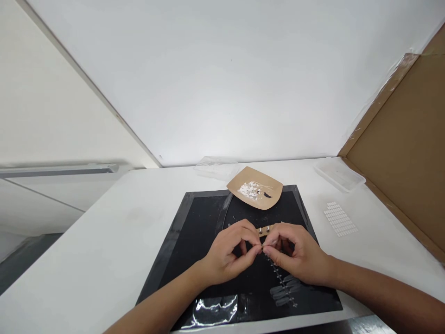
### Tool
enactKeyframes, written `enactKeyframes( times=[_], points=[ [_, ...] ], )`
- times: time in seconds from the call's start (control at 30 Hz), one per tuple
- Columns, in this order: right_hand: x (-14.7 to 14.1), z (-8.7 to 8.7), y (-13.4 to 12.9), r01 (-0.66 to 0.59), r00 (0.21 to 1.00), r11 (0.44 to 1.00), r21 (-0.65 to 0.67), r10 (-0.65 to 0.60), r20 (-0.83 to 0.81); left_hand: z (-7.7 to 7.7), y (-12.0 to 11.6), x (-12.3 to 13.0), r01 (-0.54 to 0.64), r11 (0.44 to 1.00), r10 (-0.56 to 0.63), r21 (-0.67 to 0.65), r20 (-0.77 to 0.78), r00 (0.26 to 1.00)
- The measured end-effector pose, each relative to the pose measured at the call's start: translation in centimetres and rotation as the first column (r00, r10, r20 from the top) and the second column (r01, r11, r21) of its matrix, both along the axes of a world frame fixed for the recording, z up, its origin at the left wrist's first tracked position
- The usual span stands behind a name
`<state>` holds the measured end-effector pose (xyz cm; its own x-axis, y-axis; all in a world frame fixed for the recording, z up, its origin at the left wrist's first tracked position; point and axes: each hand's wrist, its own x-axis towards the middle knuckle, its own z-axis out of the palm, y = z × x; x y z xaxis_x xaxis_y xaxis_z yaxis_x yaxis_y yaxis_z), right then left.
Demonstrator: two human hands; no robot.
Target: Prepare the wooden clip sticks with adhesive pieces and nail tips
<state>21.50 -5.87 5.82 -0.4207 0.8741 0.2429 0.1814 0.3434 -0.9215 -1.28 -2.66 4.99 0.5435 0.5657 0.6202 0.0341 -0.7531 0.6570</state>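
In the head view, a tiny piece (pixel 262 247) seems to be pinched by both hands, over the near half of the black mat (pixel 201 232); the left hand (pixel 231 255) is narrowed to a thumb-and-finger pinch, and the right hand (pixel 301 255) is closed in the same way, with the fingertips of the two almost meeting. The piece could be dropped if either pinch were loosened, since so little of it can be gripped; against the dark mat it might then be hard to find. It could also be bent or snapped if the hands were pulled unevenly. The brown strip (pixel 274 228), seen just beyond the fingers with small metallic parts on it, could be nudged by a knuckle; the clear sprig (pixel 283 290), lying on the mat near the right wrist, could be dragged by that wrist if it were lowered.

The piece is largely hidden by the fingertips; only a brownish speck is shown, and its shape cannot be told. At the far edge of the mat a tan dish (pixel 274 184) is set, with white bits (pixel 251 190) and a dark sliver (pixel 267 195) held in it; to the right, on the white table (pixel 139 232), white tabs (pixel 340 219) are laid in rows, with a clear box (pixel 339 175) beyond.
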Motion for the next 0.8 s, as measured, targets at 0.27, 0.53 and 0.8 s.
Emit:
enactKeyframes(
  times=[0.27,0.53,0.8],
  points=[
    [-0.1,-0.8,0.2,-0.064,0.988,0.955,-0.291,0.020,-0.152,-0.7,-0.5,-0.1,0.085,0.934,-0.044,-0.347,0.125,0.991],
    [-0.3,-1.2,0.2,-0.093,0.969,0.926,-0.366,-0.002,-0.249,-1.2,-0.4,0.1,0.114,0.892,-0.048,-0.436,0.160,0.986],
    [-0.3,-1.2,0.4,-0.092,0.965,0.915,-0.392,-0.015,-0.263,-1.0,-0.4,0.2,0.116,0.899,-0.053,-0.422,0.158,0.986]
  ],
)
